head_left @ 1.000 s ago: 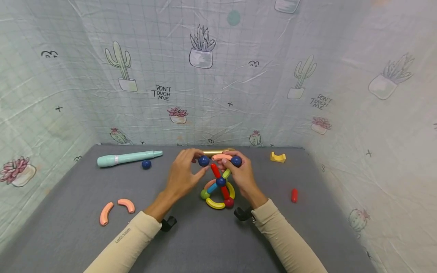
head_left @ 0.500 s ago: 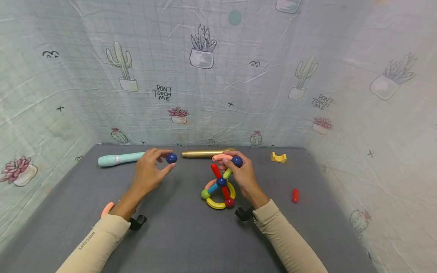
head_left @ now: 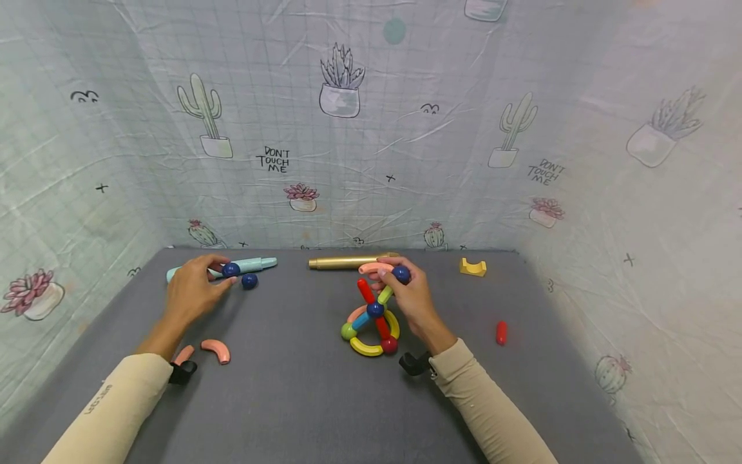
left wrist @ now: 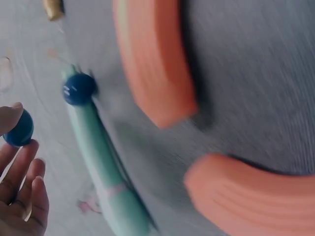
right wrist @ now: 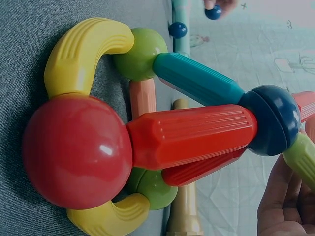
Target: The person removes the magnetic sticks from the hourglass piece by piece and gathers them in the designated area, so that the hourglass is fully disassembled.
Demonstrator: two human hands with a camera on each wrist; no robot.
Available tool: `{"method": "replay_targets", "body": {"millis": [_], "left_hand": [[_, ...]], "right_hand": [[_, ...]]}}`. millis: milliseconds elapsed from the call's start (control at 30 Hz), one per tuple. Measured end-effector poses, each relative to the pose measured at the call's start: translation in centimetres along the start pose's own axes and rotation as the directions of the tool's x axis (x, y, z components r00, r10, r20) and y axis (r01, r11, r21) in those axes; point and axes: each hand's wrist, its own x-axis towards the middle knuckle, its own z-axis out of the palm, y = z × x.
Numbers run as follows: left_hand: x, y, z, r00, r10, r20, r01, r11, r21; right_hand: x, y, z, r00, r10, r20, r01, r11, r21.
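My left hand (head_left: 192, 289), at the far left, pinches a blue magnetic ball (head_left: 230, 269) between thumb and fingers, above the mint tube. Just right of it a second blue ball (head_left: 249, 281) lies on the table. Right of centre my right hand (head_left: 416, 295) grips a salmon curved magnetic rod (head_left: 375, 267) with another blue ball (head_left: 401, 275) at its end; some fingers are hidden. Under that hand stands a frame of magnetic rods and balls: a red ball (right wrist: 78, 152), a green ball (right wrist: 141, 53), yellow curved rods (head_left: 366, 348) and a blue top ball (right wrist: 271, 120) bearing upright rods.
A mint tube (head_left: 255, 264) and a gold tube (head_left: 339, 262) lie along the back edge. Two salmon curved rods (head_left: 216, 351) lie front left, one partly behind the left wrist. A yellow notched block (head_left: 473, 267) and a red rod (head_left: 501, 332) are at right.
My left hand has carried its blue ball leftward from beside the right hand to over the mint tube. The right hand and the frame have stayed in place.
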Motion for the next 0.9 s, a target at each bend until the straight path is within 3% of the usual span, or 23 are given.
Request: {"method": "replay_targets", "body": {"millis": [133, 300, 600, 667, 767, 900], "left_hand": [[0.2, -1.7, 0.3, 0.996, -0.049, 0.073, 0.048, 0.999, 0.026], [0.5, -3.4, 0.6, 0.977, -0.111, 0.182, 0.102, 0.993, 0.059], [0.9, -4.6, 0.9, 0.953, -0.134, 0.271, 0.108, 0.988, 0.109], [0.9, -4.5, 1.0, 0.959, -0.121, 0.257, 0.096, 0.989, 0.11], [0.9, -3.6, 0.9, 0.979, -0.071, 0.189, 0.054, 0.994, 0.097], [1.3, -0.4, 0.3, 0.998, 0.022, 0.059, -0.026, 0.998, 0.061]], "right_hand": [[0.0, 0.0, 0.0, 1.0, -0.001, 0.001, 0.001, 1.0, -0.014], [0.0, 0.0, 0.0, 1.0, 0.004, 0.009, -0.004, 1.0, -0.018], [0.1, -0.2, 0.0, 0.999, 0.021, 0.045, -0.023, 0.998, 0.055], [0.1, -0.1, 0.0, 0.999, 0.026, 0.048, -0.03, 0.996, 0.083], [0.2, -0.1, -0.1, 0.998, 0.035, 0.047, -0.041, 0.992, 0.115], [0.2, -0.2, -0.2, 0.998, 0.051, 0.047, -0.057, 0.989, 0.136]]}}
